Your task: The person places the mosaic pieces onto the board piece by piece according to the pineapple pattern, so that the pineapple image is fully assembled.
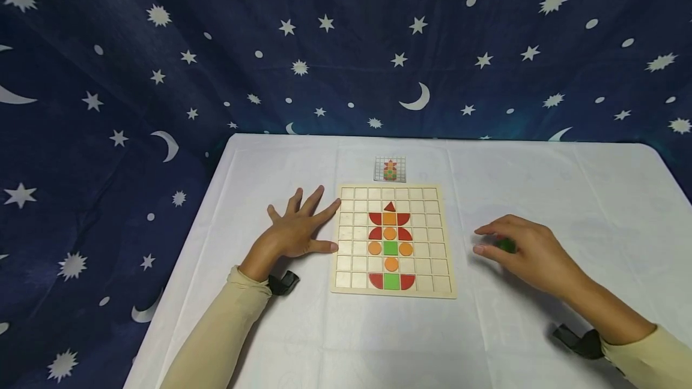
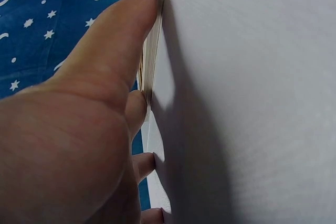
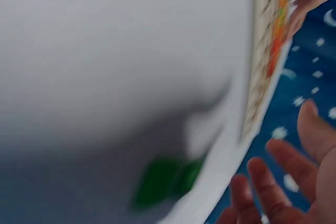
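Note:
My left hand (image 1: 294, 232) lies spread on the table, with thumb and index fingertips at the left edge of a wooden grid board (image 1: 427, 266). Down the board's middle columns runs a figure of red, orange and green pieces: a red triangle (image 1: 389, 207) on top, red quarter-rounds (image 1: 376, 281), orange discs (image 1: 391, 264) and green squares (image 1: 391, 281). To the right of the board, my right hand (image 1: 532, 254) hovers over the table, fingers loosely bent and apart from the thumb. Green pieces (image 3: 157, 182) lie in its shadow, partly hidden by the hand in the head view, with a bit of red beside them.
A small pattern card (image 1: 389, 169) showing a similar coloured figure lies just behind the board. White cloth (image 1: 594, 197) covers the table. Behind it hangs a dark blue curtain (image 1: 346, 47) with stars and moons. Each wrist wears a black camera strap (image 1: 283, 283).

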Motion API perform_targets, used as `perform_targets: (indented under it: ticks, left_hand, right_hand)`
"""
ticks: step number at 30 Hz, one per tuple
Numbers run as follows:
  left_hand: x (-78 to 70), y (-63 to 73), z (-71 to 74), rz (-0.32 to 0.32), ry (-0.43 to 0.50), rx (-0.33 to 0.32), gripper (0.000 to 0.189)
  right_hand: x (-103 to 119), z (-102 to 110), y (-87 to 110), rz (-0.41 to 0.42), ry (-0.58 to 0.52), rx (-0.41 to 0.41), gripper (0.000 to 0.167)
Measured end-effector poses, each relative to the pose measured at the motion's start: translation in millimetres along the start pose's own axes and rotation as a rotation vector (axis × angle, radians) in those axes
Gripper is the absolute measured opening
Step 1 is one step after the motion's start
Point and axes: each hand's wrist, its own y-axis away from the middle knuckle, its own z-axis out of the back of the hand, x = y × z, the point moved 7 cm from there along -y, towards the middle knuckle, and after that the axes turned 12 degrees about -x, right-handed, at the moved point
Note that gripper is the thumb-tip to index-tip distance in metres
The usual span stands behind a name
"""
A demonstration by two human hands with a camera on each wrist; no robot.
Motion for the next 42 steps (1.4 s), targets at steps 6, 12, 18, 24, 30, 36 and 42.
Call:
perform_targets:
  ticks: [6,12,18,24,30,36,42]
  left_hand:
    - [0.8,-0.4,-1.1,0.004,-0.003,0.001,0.101]
    - [0.8,-0.9,-1.3,0.000,-0.007,-0.001,0.102]
    - [0.6,-1.4,-0.4,-0.005,-0.015,-0.004,0.102]
    - [-0.2,-1.0,0.4,-0.007,-0.014,-0.008,0.101]
    - [-1.2,-0.4,1.3,-0.009,-0.007,-0.009,0.100]
    - [-1.2,-0.7,0.6,-0.008,-0.007,-0.008,0.101]
    - [-0.7,0.1,0.7,-0.007,-0.009,-0.006,0.101]
  right_hand:
    - [-42,5,16.9,0.030,0.076,0.142,0.049]
    - [-67,11,29.4,0.098,0.076,0.182,0.057]
    - [-73,12,29.9,0.168,0.042,0.163,0.061]
    - [-60,3,23.1,0.210,-0.037,0.128,0.050]
    - [-47,-3,15.9,0.189,-0.009,0.133,0.040]
    - [-45,-6,14.6,0.112,-0.049,0.121,0.038]
    - [-44,-8,14.4,0.048,-0.121,0.106,0.027]
